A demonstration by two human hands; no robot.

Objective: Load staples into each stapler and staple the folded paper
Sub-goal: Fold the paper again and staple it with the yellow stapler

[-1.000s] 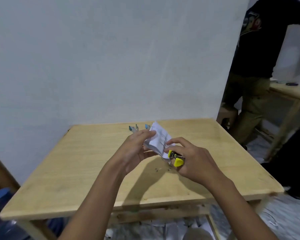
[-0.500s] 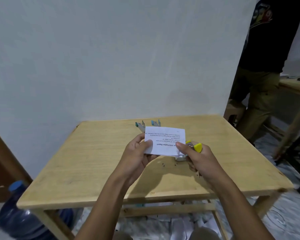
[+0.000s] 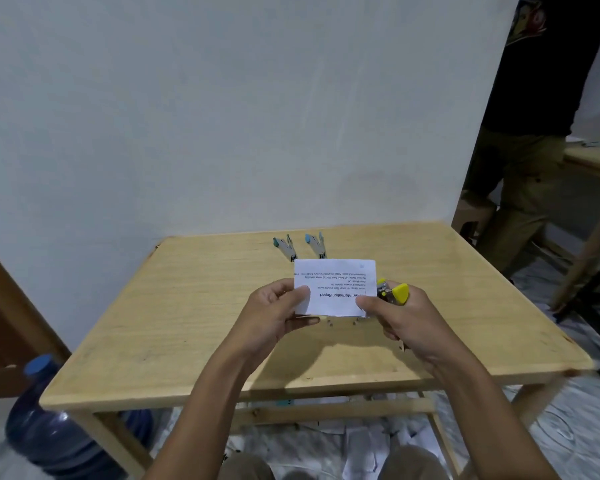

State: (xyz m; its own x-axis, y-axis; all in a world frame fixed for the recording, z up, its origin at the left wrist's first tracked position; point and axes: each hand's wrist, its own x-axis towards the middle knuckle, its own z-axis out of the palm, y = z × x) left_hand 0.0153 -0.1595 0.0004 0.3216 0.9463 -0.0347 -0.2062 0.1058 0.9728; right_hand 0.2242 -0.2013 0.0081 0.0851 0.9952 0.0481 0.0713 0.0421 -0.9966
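My left hand (image 3: 274, 310) pinches the left edge of the folded paper (image 3: 336, 289), thumb on the printed face and the other fingers curled behind it, mostly hidden; my right hand (image 3: 406, 320) is curled round the yellow stapler (image 3: 394, 294), and its thumb presses the paper's lower right corner. Only the stapler's yellow end and some metal show above my fist; I cannot tell whether its mouth bites the paper. The print faces me upside down, and the small lines are too fine to read.

The paper is held above the middle of the table (image 3: 187, 306), over a few loose staples (image 3: 330, 322); the teal stapler (image 3: 284, 247) and the blue stapler (image 3: 315, 244) lie side by side near the far edge, the paper's top edge covering their near tips. Bare wood spreads to my left and right, out to the corners.

On the floor by the left leg stands a water bottle (image 3: 49, 427) with a blue cap; how full it is I cannot tell. Another person (image 3: 520, 133) is cut off at the right edge.
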